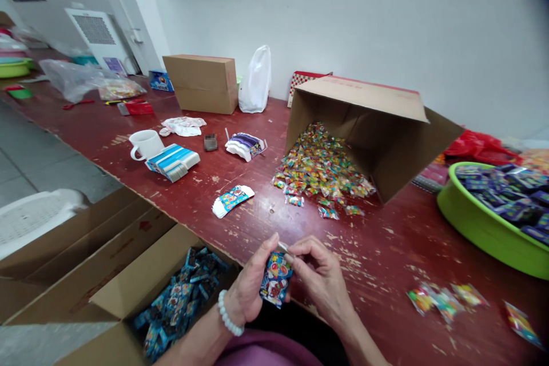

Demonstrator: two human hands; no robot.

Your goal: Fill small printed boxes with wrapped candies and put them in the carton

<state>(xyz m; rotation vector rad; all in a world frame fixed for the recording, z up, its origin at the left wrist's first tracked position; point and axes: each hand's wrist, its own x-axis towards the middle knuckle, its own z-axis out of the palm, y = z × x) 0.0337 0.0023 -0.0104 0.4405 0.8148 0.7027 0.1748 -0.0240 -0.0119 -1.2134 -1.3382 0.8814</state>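
Small blue box (277, 283) held over near edge of red table (364, 240); cartoon print showing, lettering too small to read. Left hand (249, 286) grasps its side; right hand (321, 274) pinches white flap at its top. Lower left, open carton (148, 266): red arrow, blurred red marks. Carton on its side (364, 94): red print, unreadable from here; wrapped sweets (317, 166) heaped at mouth.

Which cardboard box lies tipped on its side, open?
The candy box beyond the right hand, spilling wrapped candies; the back box by the white bag looks closed, the lower box opens upward.
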